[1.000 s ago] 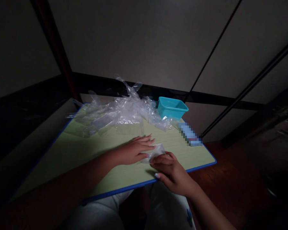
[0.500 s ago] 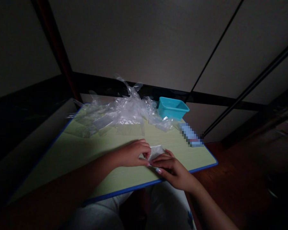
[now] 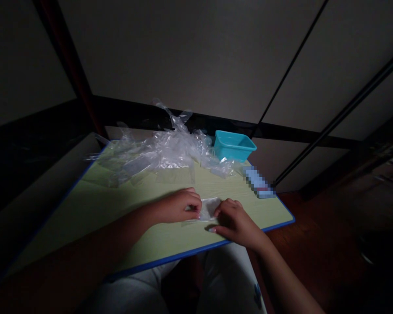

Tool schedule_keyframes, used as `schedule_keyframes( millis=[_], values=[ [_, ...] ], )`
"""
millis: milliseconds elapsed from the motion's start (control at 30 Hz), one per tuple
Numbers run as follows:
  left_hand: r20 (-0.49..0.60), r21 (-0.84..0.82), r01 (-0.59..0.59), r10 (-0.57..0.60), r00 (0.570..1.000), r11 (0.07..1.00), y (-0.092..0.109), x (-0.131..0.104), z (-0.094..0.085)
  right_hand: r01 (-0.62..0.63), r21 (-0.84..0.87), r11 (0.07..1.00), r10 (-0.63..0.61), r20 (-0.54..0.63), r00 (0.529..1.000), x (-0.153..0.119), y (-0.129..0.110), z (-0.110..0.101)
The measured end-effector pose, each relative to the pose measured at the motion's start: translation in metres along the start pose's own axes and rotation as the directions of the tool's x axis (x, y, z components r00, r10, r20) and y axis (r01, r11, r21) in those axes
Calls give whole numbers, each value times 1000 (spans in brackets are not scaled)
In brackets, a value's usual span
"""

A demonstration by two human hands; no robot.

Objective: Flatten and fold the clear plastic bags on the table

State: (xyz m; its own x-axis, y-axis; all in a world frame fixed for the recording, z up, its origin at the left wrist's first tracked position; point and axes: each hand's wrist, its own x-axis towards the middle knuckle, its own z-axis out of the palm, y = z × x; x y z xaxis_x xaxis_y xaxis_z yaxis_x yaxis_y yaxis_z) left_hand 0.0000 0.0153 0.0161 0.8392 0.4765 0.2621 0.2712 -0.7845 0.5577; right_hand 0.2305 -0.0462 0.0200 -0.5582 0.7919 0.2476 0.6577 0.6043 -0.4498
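Observation:
A small clear plastic bag (image 3: 210, 206) lies flat on the pale yellow-green table (image 3: 144, 248), close to its front edge. My left hand (image 3: 182, 206) is at the bag's left end, with thumb and curled fingers closed on the film. On the other side, my right hand (image 3: 236, 221) touches the bag's right end with its fingertips. The right thumb stands apart from those fingers, over the table in front of the bag. Whether anything is inside the bag I cannot tell.
A loose heap of clear plastic bags (image 3: 173, 150) covers the table's back part, some hanging over its left edge. Right of it stands a turquoise plastic tub (image 3: 234, 151). A blurred-out blue-white flat object (image 3: 259, 182) lies by the right edge. A panelled wall (image 3: 183, 56) rises behind.
My hands were close together with fingertips meeting at the bag. Now they are apart, the right thumb has opened away from its fingers, and more of the bag shows between them.

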Motion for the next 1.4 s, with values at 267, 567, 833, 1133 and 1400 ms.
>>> schedule_keyframes(
  millis=[267, 567, 833, 1133, 1400],
  values=[
    [-15, 32, 19, -19, 1000, 999, -1, -1, 2, 4, 8, 1000, -5, 45, 999, 10, 0, 5],
    [-27, 46, 12, -11, 1000, 999, 4, 0, 0, -45, -15, 999, 46, 75, 996, 13, -4, 5],
    [-16, 46, 14, -13, 1000, 999, 4, 1, -1, -98, -21, 995, 100, 135, 986, 17, -8, 4],
    [-37, 60, 23, -21, 999, 998, -1, 0, 2, -97, -107, 989, 116, 193, 974, 23, -7, 3],
    [-43, 54, 12, -9, 999, 998, 0, 2, 2, -121, -190, 974, 170, 267, 948, 28, -11, -1]
  ],
)
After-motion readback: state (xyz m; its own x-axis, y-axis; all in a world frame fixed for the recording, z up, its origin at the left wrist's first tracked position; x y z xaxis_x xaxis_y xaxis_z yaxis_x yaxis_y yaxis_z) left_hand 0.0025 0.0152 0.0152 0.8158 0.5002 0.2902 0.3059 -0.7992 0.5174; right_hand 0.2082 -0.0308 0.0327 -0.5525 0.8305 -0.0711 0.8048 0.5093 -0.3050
